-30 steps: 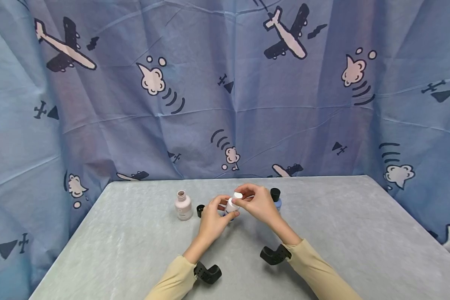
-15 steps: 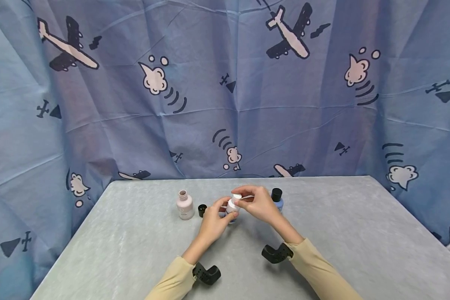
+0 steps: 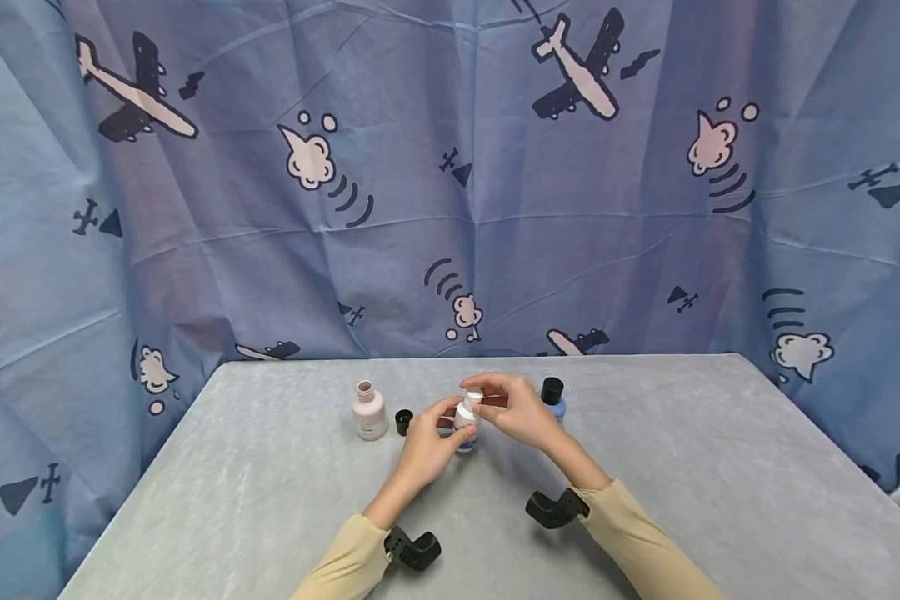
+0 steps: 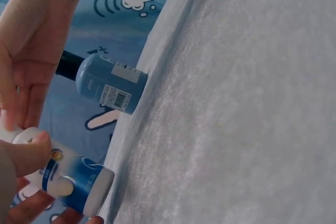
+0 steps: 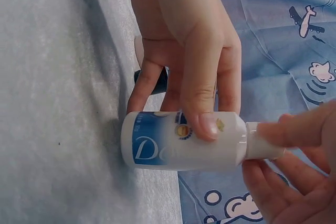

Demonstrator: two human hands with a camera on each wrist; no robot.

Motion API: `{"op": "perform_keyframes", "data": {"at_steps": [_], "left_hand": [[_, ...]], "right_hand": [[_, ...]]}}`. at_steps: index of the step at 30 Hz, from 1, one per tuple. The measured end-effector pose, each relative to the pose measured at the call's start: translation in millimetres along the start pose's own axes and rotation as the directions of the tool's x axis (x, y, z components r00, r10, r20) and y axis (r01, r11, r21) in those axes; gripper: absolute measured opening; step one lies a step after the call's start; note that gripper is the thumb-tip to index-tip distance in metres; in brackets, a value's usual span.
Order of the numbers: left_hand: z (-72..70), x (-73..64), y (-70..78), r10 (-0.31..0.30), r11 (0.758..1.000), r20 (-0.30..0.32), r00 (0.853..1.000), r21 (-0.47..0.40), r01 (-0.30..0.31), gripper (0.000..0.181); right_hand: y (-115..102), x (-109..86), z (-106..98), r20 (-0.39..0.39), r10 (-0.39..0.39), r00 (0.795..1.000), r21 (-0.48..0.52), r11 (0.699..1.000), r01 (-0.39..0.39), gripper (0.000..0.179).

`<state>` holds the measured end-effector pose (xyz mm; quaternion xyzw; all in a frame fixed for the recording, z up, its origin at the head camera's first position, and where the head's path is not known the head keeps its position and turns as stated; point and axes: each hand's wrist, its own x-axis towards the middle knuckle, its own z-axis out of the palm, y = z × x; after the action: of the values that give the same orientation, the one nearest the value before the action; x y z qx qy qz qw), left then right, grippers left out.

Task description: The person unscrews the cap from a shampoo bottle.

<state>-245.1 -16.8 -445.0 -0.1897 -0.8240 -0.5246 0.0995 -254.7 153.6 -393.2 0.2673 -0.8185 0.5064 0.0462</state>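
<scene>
A small white bottle (image 3: 466,417) with a blue label band stands roughly upright, at or just above the table. My left hand (image 3: 424,443) grips its body, the thumb pressed along the front, as the right wrist view shows on the bottle (image 5: 218,156). At the top, my right hand (image 3: 522,412) pinches the white cap (image 5: 253,141) between thumb and fingers. The cap sits at the bottle's neck; whether it is screwed tight I cannot tell. In the left wrist view the lower part of the bottle (image 4: 86,179) shows, its base angled toward the table.
Left of my hands are an uncapped pale pink bottle (image 3: 370,417) and a loose black cap (image 3: 403,422). Behind my right hand stands a blue bottle (image 4: 113,83) with a black lid. A patterned blue curtain (image 3: 450,183) hangs behind the table (image 3: 270,500).
The white bottle has come slightly lower and more upright, with more of its blue label showing. Both hands stay on it, and the right fingers have shifted a little at the cap.
</scene>
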Motion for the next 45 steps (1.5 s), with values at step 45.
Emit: {"op": "perform_keyframes", "data": {"at_steps": [45], "left_hand": [[3.0, -0.7, 3.0, 0.000, 1.000, 0.005, 1.000, -0.004, 0.000, 0.042]], "right_hand": [[-2.0, -1.9, 0.6, -0.064, -0.005, 0.998, -0.021, 1.000, 0.003, 0.028]]}}
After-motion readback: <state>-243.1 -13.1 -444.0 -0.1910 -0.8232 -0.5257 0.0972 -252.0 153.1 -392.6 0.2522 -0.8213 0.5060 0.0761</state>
